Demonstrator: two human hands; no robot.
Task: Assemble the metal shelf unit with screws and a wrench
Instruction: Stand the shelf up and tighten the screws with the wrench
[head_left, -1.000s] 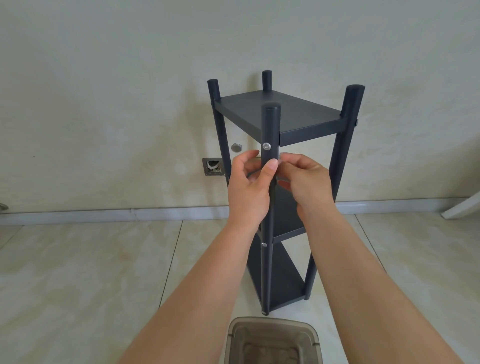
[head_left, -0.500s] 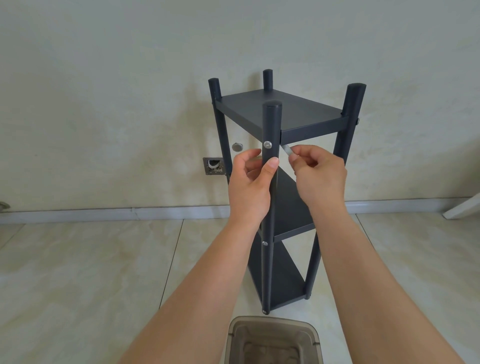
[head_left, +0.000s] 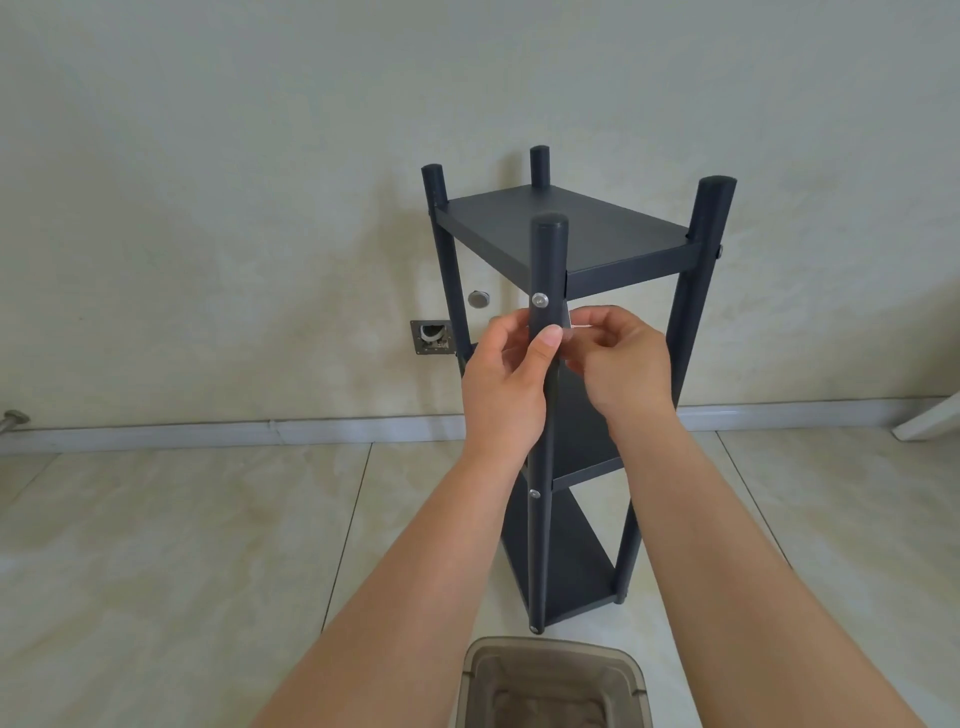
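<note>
A dark grey metal shelf unit (head_left: 571, 234) with three shelves stands upright on the tiled floor by the wall. My left hand (head_left: 506, 384) grips its near front post (head_left: 546, 260), thumb laid across the post just under a silver screw head (head_left: 540, 299). My right hand (head_left: 621, 364) is right of that post and pinches a small silver wrench (head_left: 579, 326), whose tip points at the post below the screw. A second screw (head_left: 534, 493) sits lower on the same post.
A translucent brown plastic bin (head_left: 553, 680) stands at the bottom edge, just in front of the shelf. A metal wall socket plate (head_left: 431, 338) and a round cap (head_left: 478, 299) are on the wall behind. A white baseboard runs along the wall.
My right hand drew away to the right with the wrench, then came back left and down toward the post. My left hand kept its grip on the post.
</note>
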